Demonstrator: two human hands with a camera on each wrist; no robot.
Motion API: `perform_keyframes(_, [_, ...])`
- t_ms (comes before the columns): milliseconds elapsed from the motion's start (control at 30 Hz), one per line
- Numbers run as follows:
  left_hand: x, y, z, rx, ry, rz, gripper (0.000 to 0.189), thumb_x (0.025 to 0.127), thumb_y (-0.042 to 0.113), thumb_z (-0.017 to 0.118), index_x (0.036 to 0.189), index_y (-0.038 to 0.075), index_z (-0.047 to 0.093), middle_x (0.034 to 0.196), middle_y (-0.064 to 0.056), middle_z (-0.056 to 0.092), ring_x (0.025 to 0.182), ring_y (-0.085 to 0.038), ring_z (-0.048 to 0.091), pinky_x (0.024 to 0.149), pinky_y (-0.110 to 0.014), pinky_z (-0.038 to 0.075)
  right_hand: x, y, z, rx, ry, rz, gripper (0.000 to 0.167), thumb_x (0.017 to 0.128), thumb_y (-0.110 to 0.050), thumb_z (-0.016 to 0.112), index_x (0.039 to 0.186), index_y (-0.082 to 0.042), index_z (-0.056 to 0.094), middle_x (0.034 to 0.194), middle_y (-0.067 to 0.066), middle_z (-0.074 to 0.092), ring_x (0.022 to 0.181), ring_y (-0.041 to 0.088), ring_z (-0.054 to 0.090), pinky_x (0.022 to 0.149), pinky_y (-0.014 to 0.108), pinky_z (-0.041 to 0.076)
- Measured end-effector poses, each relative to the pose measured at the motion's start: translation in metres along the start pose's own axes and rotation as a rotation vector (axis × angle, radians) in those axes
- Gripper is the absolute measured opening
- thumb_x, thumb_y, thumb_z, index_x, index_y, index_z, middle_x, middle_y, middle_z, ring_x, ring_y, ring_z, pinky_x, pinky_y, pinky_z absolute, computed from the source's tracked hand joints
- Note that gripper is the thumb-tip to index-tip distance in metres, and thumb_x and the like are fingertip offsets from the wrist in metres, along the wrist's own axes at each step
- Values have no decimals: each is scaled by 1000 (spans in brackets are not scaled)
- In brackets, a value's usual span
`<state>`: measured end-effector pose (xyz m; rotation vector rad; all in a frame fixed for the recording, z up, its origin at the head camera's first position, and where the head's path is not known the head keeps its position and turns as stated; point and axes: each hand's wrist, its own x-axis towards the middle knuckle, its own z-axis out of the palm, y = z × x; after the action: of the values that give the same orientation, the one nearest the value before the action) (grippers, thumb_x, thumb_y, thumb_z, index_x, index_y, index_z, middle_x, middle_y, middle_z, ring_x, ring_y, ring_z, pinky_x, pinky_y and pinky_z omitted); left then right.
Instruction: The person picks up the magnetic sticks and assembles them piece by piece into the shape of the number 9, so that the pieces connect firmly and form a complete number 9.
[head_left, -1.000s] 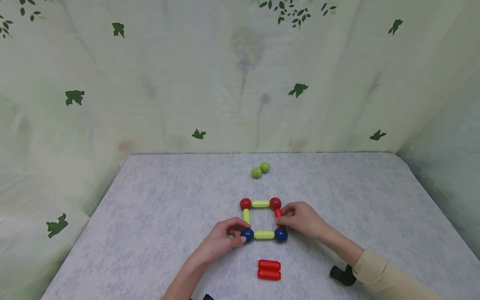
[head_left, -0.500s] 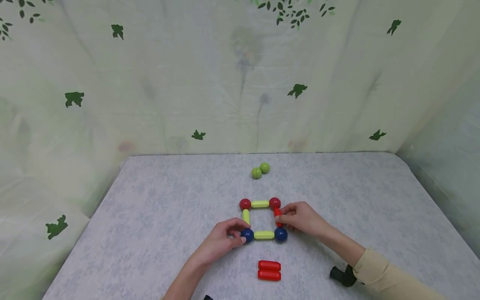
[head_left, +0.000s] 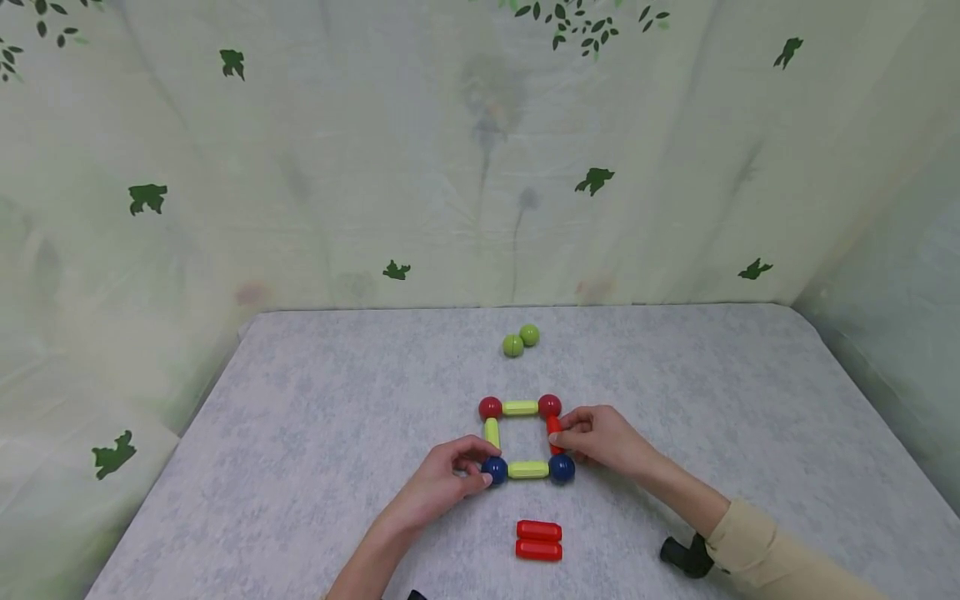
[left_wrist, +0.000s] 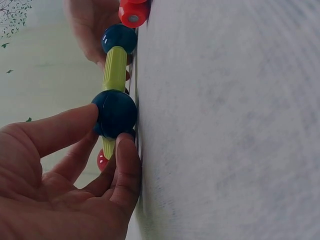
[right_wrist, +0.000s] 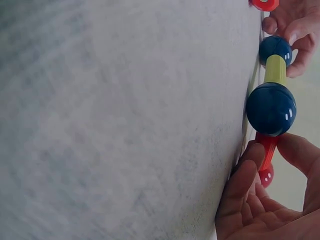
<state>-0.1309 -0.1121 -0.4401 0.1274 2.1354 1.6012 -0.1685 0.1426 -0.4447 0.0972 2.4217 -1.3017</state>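
Observation:
A square of magnetic rods and balls lies flat on the table. Its far corners are a red ball point(head_left: 491, 407) and a second red ball point(head_left: 550, 406); its near corners are the left blue ball point(head_left: 495, 471) and the right blue ball point(head_left: 562, 468). Yellow-green rods form three sides, among them the near rod point(head_left: 528, 470). The right side is a red rod point(right_wrist: 267, 150), touching both balls at its ends. My left hand point(head_left: 447, 477) pinches the left blue ball between thumb and fingers. With thumb and fingers, my right hand point(head_left: 609, 439) pinches the red rod.
Two loose red rods point(head_left: 538, 550) lie side by side nearer to me. Two green balls point(head_left: 513, 346) sit beyond the square, towards the table's far edge. A black wrist device point(head_left: 686, 556) is by the right sleeve. A patterned curtain point(head_left: 450, 167) hangs behind the table point(head_left: 337, 375).
The red rod has shifted slightly left under my right hand's fingers, lining up between the red and blue balls. My left hand keeps its place on the blue ball.

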Motion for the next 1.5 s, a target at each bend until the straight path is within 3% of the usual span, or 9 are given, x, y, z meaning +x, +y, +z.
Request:
perform_keyframes(233, [0, -2, -1, -6, 0, 2, 30, 88, 1, 68, 117, 6, 66, 105, -7, 60, 85, -21, 53, 71, -32, 44, -11, 2, -2, 43, -41, -40, 35, 88, -18, 72, 119, -5, 62, 81, 1, 65, 74, 17, 58, 69, 31, 49])
perform_keyframes(400, [0, -2, -1, -8, 1, -4, 30, 88, 2, 68, 117, 8, 66, 106, -7, 60, 85, -21, 53, 70, -32, 44, -22, 3, -2, 93, -59, -46, 50, 87, -17, 74, 131, -8, 53, 95, 2, 65, 84, 17, 62, 77, 34, 53])
perform_keyframes(533, [-1, 0, -1, -5, 3, -8, 30, 88, 3, 68, 117, 8, 66, 106, -8, 59, 84, -21, 53, 67, -31, 44, -30, 7, -3, 84, -106, -113, 48, 85, -16, 77, 127, -11, 54, 104, 3, 63, 89, 18, 61, 78, 34, 53])
perform_keyframes(700, [-1, 1, 0, -8, 3, -11, 30, 89, 2, 67, 118, 7, 65, 106, -8, 58, 83, -21, 52, 66, -31, 43, -37, 14, -4, 28, -175, -225, 35, 86, -14, 76, 117, -11, 60, 102, 2, 62, 91, 20, 58, 79, 31, 51])
perform_keyframes(867, [-2, 2, 0, -6, 5, -12, 30, 89, 2, 65, 119, 8, 65, 107, -8, 58, 83, -21, 52, 66, -31, 43, -38, 15, -4, 35, -190, -242, 31, 87, -14, 75, 115, -12, 62, 101, 1, 62, 91, 20, 57, 79, 31, 51])
perform_keyframes(1300, [0, 3, 2, 22, 43, -69, 31, 91, 3, 64, 120, 12, 64, 109, -8, 56, 84, -22, 52, 67, -32, 45, -41, 8, 1, -29, -118, -187, 33, 85, -10, 76, 115, -15, 64, 101, -1, 62, 90, 18, 57, 79, 34, 51])
perform_keyframes(1400, [-1, 3, 3, 23, 45, -72, 31, 91, 3, 65, 120, 12, 64, 109, -8, 56, 84, -22, 53, 66, -32, 45, -47, 6, 2, -108, -51, -206, 34, 84, -9, 76, 115, -18, 64, 102, -3, 61, 91, 16, 58, 80, 34, 52])
perform_keyframes(1500, [-1, 4, 3, 20, 43, -73, 31, 91, 4, 65, 121, 13, 64, 109, -8, 56, 83, -22, 53, 67, -32, 46, -58, 0, 5, -275, 53, -279, 37, 82, -11, 79, 114, -20, 65, 106, -5, 60, 92, 14, 59, 80, 34, 53])
